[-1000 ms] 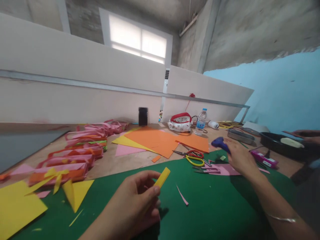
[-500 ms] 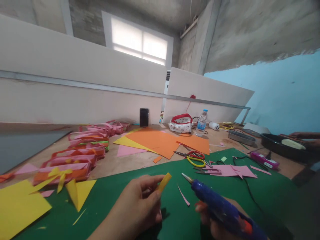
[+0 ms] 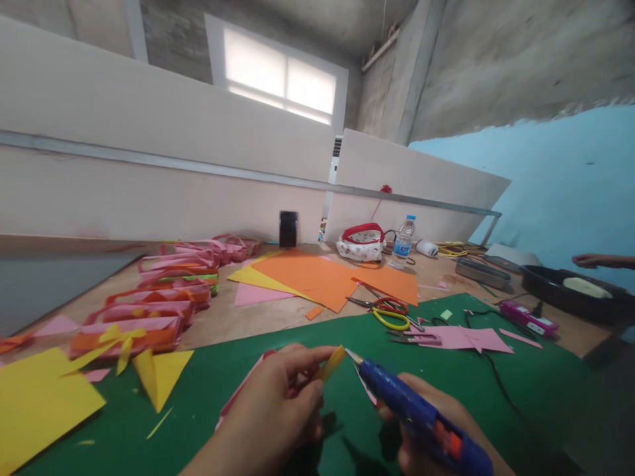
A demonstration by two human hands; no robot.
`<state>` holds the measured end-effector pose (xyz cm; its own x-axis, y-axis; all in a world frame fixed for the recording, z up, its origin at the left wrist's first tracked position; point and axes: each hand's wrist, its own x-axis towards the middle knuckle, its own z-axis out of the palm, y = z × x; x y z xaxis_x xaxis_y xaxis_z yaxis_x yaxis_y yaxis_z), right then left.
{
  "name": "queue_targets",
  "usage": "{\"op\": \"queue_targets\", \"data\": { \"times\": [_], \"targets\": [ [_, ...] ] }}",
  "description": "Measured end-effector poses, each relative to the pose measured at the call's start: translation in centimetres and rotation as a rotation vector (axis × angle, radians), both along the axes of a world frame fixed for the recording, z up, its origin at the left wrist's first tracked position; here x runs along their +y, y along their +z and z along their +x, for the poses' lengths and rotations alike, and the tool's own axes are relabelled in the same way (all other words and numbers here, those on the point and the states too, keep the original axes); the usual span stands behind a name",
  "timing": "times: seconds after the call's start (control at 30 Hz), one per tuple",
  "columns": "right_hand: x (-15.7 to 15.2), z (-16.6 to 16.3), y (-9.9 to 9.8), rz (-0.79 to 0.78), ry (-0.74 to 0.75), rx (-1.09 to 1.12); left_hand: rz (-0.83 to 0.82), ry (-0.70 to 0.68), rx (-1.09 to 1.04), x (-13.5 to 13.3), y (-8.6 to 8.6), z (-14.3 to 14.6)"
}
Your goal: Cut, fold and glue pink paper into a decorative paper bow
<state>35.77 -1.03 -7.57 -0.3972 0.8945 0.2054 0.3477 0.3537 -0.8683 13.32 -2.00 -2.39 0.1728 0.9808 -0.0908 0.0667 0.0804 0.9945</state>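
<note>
Between the thumb and fingers of my left hand (image 3: pixel 288 396) is a small yellow paper strip (image 3: pixel 333 362), its end pointing up and right. Part of a pink paper piece (image 3: pixel 243 390) shows behind that hand; whether the hand holds it too, I cannot tell. My right hand (image 3: pixel 431 410) is wrapped round a blue hot glue gun (image 3: pixel 407 390). The metal nozzle lies right at the strip's end; whether they touch is unclear. Under the gun, a thin pink paper sliver (image 3: pixel 366 387) rests on the green mat (image 3: pixel 198 423).
Folded pink and orange paper bags (image 3: pixel 131 336) line the left, near yellow paper (image 3: pixel 40 410). Orange sheets (image 3: pixel 307 277), scissors (image 3: pixel 391 317), a water bottle (image 3: pixel 403 243) and a purple power strip (image 3: pixel 528 319) lie beyond. Another person's hand (image 3: pixel 588 260) is above a black pan (image 3: pixel 546 287).
The glue gun has moved left, bringing its nozzle to the yellow strip. More of the pink paper shows behind my left hand. The other person's hand has lifted from the pan.
</note>
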Motion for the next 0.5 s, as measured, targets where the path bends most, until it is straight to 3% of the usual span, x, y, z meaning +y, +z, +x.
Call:
{"op": "queue_targets", "data": {
  "times": [0.2,0.5],
  "targets": [
    [-0.26,-0.17,-0.12,0.047,0.003,-0.020,0.055,-0.036,0.046,0.16,-0.44,-0.04],
    [-0.12,0.15,-0.68,0.032,0.005,-0.049,0.069,0.025,0.036,-0.16,-0.34,0.28]
  ]
}}
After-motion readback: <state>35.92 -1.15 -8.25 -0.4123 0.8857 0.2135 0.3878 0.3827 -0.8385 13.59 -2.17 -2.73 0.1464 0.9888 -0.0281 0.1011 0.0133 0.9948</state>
